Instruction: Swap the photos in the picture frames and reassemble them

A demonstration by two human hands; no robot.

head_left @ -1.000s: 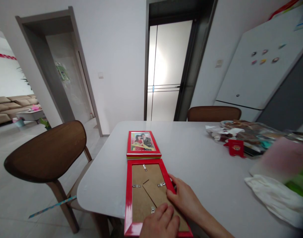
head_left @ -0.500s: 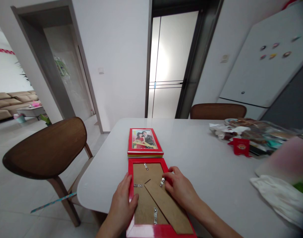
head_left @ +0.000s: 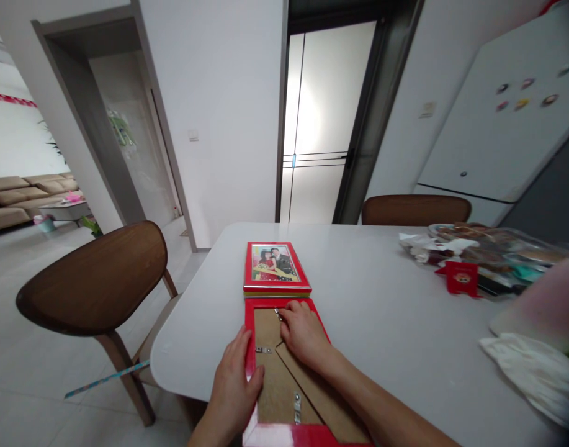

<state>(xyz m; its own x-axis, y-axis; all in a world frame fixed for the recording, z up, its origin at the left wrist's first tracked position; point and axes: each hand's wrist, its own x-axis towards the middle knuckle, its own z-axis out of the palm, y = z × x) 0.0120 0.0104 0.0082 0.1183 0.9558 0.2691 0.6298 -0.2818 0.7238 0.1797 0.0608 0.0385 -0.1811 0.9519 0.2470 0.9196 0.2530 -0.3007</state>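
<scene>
A red picture frame (head_left: 307,436) lies face down on the white table, its brown backing board (head_left: 272,397) and hinged stand leg (head_left: 321,400) showing. My left hand (head_left: 232,385) grips the frame's left side, thumb over the rim onto the board. With fingers bent together, my right hand (head_left: 305,332) pinches at the metal clip (head_left: 277,313) on the far edge. Two more metal pieces are visible: a left clip (head_left: 263,350) and a near clip (head_left: 297,408). The right-edge clip is hidden under my right hand. Just beyond lies a red-framed photo (head_left: 275,264), picture side up, stacked on something.
To the right, the table (head_left: 396,347) bears a pile of plastic packaging (head_left: 489,245), a small red card (head_left: 461,278) and a white cloth (head_left: 530,372). Wooden chairs stand at left (head_left: 93,279) and at the far side (head_left: 417,210).
My right hand has moved from the right-edge clip up and left to the far-edge clip. My left hand stays on the frame's left side. The view has shifted slightly.
</scene>
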